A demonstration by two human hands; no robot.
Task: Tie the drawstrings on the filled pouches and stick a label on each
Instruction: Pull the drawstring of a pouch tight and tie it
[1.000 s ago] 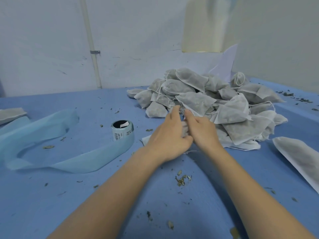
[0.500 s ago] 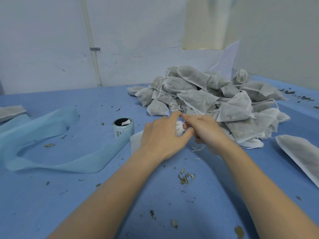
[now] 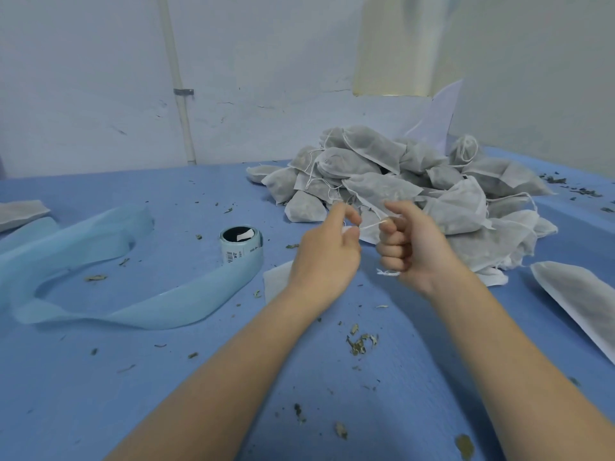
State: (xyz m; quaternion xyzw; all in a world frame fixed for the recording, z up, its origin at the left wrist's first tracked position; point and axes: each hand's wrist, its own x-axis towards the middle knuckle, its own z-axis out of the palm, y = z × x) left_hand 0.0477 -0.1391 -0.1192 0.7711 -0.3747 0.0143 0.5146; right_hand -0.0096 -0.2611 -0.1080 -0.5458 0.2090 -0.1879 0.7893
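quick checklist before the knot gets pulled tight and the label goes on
1. Left hand pinches the drawstring: ok.
2. Right hand grips the other end: ok.
3. String taut between the hands: ok.
4. Pouch neck cinched: cannot tell, the hands hide it.
5. Label roll close by, left of the hands: ok.
6. Label already on this pouch: cannot tell.

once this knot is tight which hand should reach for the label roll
Left, probably. The label roll stands left of the left hand, with bare table between. The right hand, gripping the string, would have to cross over.
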